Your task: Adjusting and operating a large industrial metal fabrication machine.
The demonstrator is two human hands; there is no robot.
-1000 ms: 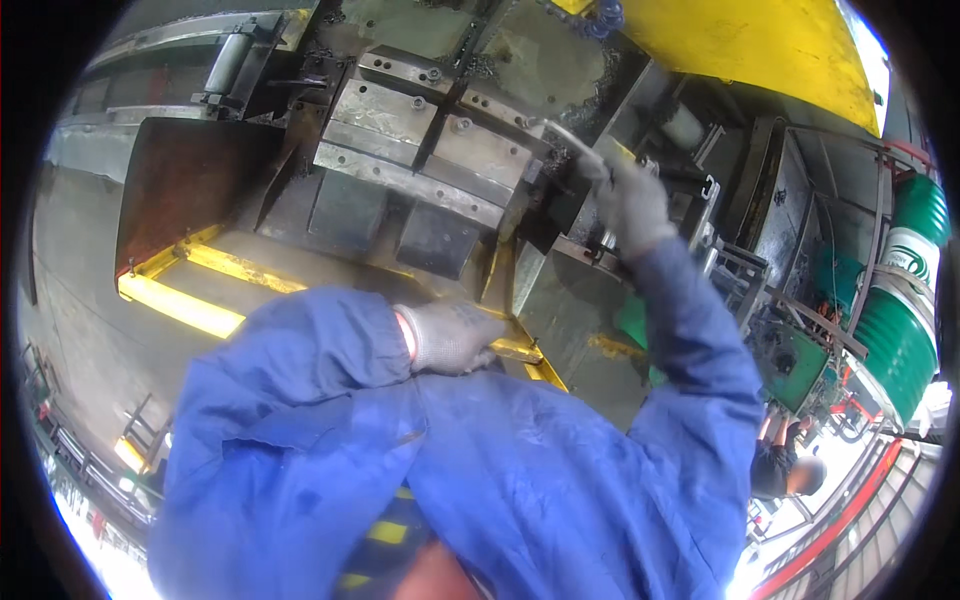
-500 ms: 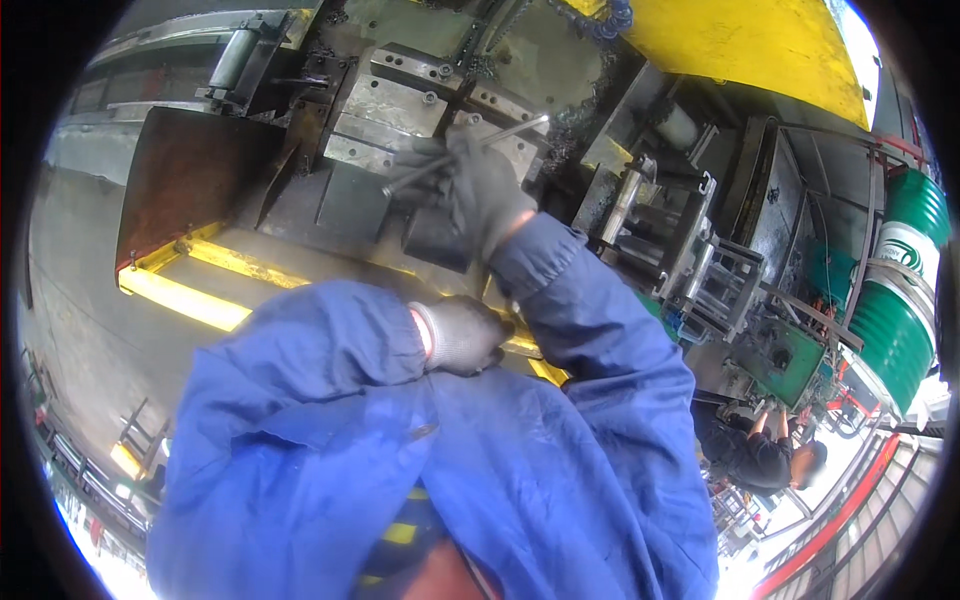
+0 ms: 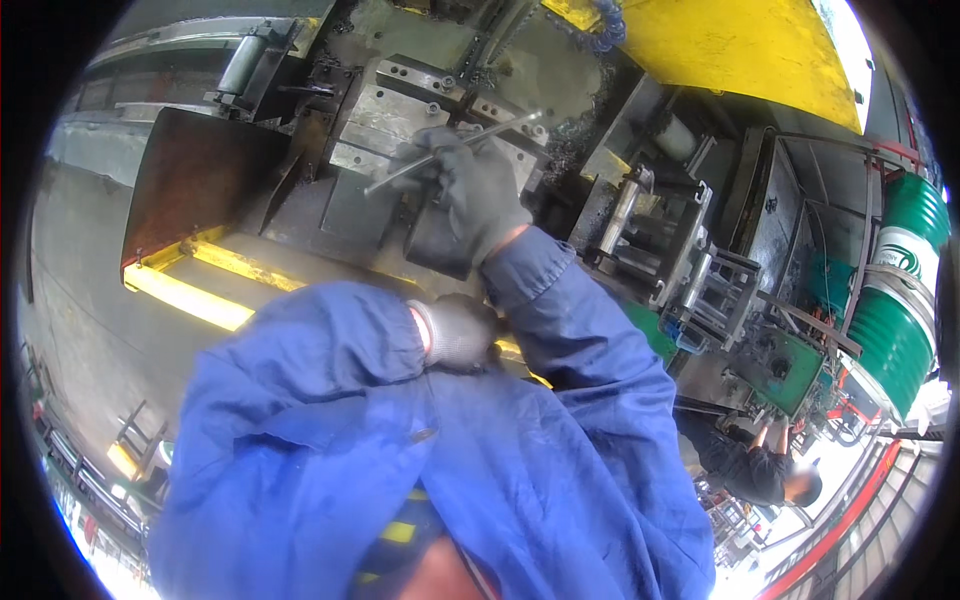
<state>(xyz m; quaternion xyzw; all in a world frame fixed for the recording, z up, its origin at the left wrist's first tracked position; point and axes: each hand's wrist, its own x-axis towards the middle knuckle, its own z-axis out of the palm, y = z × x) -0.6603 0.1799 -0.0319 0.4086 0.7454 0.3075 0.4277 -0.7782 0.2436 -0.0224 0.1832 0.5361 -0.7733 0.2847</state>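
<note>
My right hand (image 3: 472, 190), in a dark grey glove, is closed around a thin metal rod (image 3: 515, 126). The rod slants over the machine, its right end raised toward the back and its left end sticking out past my fingers. Beneath it lie bolted steel die blocks (image 3: 385, 118) and dark flat plates (image 3: 357, 208). My left hand (image 3: 462, 330), in a lighter grey glove with a white cuff, stays low in front of my jacket near a yellow frame edge. Its fingers are curled inward, and whatever they may hold is hidden.
At left stand a rusty guard plate (image 3: 190, 180) and a yellow frame (image 3: 190, 295). A roller assembly (image 3: 650, 235) stands to the right, below a yellow panel (image 3: 750, 50). Farther right are a green drum (image 3: 895, 340) and another person (image 3: 750, 462) at work.
My right hand and the rod have shifted slightly left, and the rod lies at a flatter slant. My left hand has barely moved.
</note>
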